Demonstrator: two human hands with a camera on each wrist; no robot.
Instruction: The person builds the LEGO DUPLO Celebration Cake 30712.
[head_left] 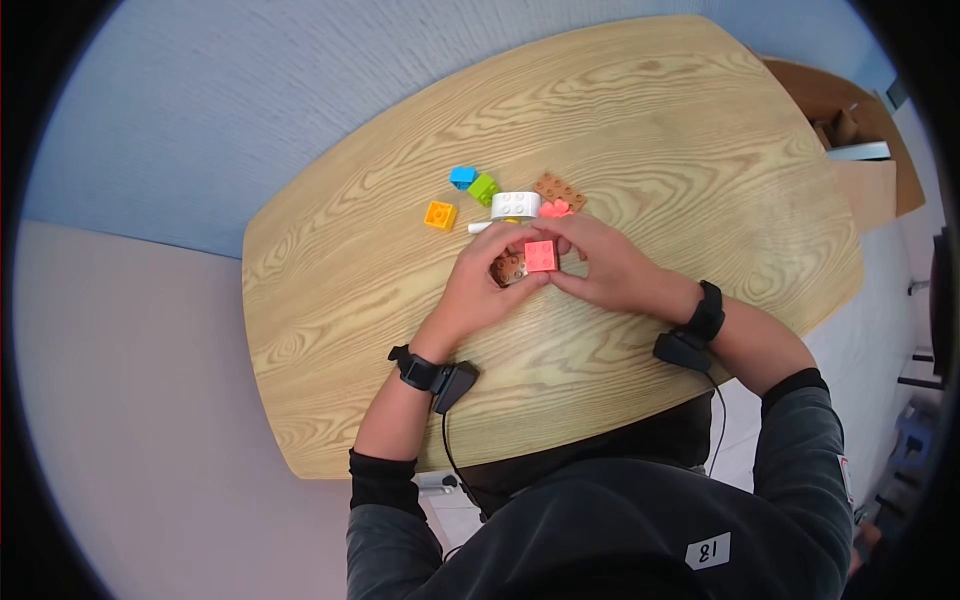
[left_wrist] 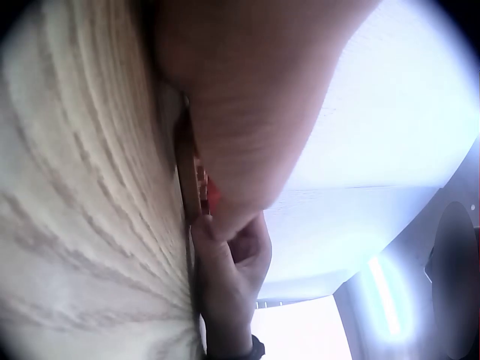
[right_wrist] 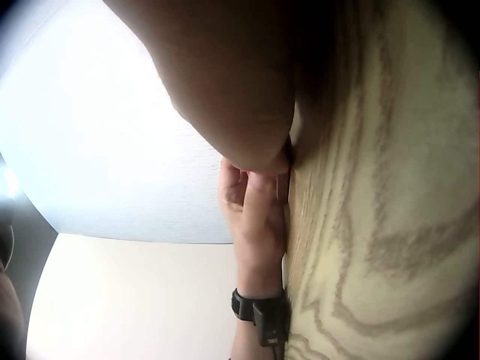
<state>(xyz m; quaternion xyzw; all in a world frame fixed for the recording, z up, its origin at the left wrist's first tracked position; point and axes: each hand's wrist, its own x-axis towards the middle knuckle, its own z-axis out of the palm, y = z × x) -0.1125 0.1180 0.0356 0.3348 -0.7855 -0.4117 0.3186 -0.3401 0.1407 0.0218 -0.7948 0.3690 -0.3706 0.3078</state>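
Note:
A red toy building brick [head_left: 540, 256] sits at the right end of a brown studded plate [head_left: 508, 270], low over the table in the head view. My left hand [head_left: 478, 282] curls round the plate's left side, with its thumb reaching to the red brick. From the right, my right hand [head_left: 610, 262] pinches the red brick between thumb and fingers. In the left wrist view the brown plate [left_wrist: 190, 176] shows edge-on close to the tabletop, partly covered by the left hand. The right wrist view hides most of both pieces behind the fingers.
Beyond the hands on the wooden table [head_left: 350, 320] lie a white brick [head_left: 516, 205], a second brown plate [head_left: 560, 190], a coral flower-like piece [head_left: 556, 209], and green [head_left: 484, 189], blue [head_left: 462, 177] and orange [head_left: 440, 215] bricks. A cardboard box [head_left: 870, 190] stands past the right edge.

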